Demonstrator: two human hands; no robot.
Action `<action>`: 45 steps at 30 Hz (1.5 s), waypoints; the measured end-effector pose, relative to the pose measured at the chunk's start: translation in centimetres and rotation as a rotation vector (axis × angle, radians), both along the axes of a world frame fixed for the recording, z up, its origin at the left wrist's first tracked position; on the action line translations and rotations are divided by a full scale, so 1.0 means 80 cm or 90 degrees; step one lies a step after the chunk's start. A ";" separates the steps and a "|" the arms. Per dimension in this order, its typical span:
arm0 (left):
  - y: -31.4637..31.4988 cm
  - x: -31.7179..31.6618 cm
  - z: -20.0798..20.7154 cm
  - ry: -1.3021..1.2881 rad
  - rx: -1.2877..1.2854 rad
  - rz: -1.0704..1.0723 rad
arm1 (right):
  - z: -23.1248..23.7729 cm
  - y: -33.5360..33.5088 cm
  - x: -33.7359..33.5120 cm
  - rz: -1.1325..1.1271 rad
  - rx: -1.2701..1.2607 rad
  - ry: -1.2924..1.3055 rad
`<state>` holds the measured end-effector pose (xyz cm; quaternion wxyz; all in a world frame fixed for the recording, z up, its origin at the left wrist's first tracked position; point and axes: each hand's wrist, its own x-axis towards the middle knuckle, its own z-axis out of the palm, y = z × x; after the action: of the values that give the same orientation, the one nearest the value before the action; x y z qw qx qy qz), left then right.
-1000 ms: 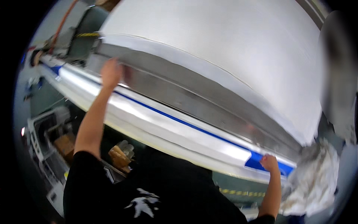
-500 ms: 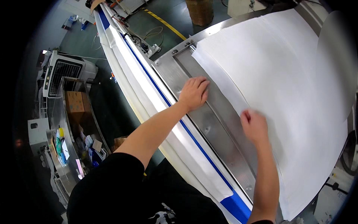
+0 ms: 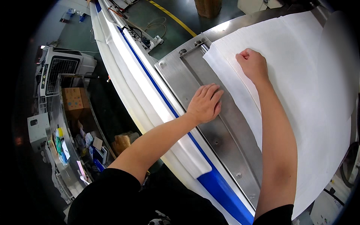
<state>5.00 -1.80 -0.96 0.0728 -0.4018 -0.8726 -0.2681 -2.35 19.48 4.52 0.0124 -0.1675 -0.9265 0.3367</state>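
Note:
My right hand (image 3: 254, 65) is closed, thumb against the fingers, over the far part of a large white sheet (image 3: 296, 86). Whether it touches the sheet or pinches something small, I cannot make out. The sheet spreads in a wide curve across the right side, with a crease line close to its left edge. Left of that edge, my left hand (image 3: 205, 104) rests on the grey metal table (image 3: 217, 131), fingers a little bent and slightly apart, holding nothing. A metal roller end (image 3: 204, 48) shows beside the sheet's far corner.
Along the table's left side runs a long rail with a blue strip (image 3: 225, 193) and white cloth (image 3: 165, 138). Farther left stand an air cooler (image 3: 63, 71) and a metal cart with a cardboard box (image 3: 73, 100). A yellow floor line (image 3: 172, 15) passes behind.
My right hand has travelled away from me along the sheet's left edge. My left hand stays on the metal, fingers straighter. More blue strip shows near me, where the white cloth's end lies farther off.

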 end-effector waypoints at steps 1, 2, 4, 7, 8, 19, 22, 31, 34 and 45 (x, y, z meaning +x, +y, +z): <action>0.001 0.000 0.002 0.000 -0.002 0.001 | -0.001 0.000 0.000 -0.009 0.007 0.005; 0.001 0.000 0.004 0.001 -0.003 0.001 | -0.003 -0.001 0.002 -0.017 0.014 0.011; 0.003 -0.008 0.010 -0.065 0.019 0.008 | -0.005 0.001 0.004 -0.038 0.033 0.023; 0.013 -0.050 0.022 0.007 0.049 0.038 | -0.007 -0.001 0.007 -0.061 0.055 0.032; 0.019 -0.071 0.026 0.059 0.059 0.053 | -0.006 -0.003 0.007 -0.064 0.058 0.027; 0.024 -0.149 0.017 0.201 -0.010 -0.032 | -0.011 0.002 0.008 -0.073 0.080 0.023; 0.019 -0.145 0.018 0.190 0.006 -0.030 | -0.010 0.004 0.008 -0.076 0.080 0.029; 0.019 -0.145 0.016 0.203 0.049 -0.024 | -0.009 0.004 0.008 -0.077 0.080 0.026; 0.014 -0.144 0.016 0.205 0.048 -0.017 | -0.006 0.003 0.008 -0.072 0.073 0.017; -0.003 -0.162 0.055 0.263 -0.106 -0.231 | 0.015 -0.024 0.104 0.002 -0.006 0.076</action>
<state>-7.93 -2.07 3.45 0.1666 -0.6022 -0.7720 -0.1166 5.95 17.59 5.68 0.0664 -0.1458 -0.9228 0.3503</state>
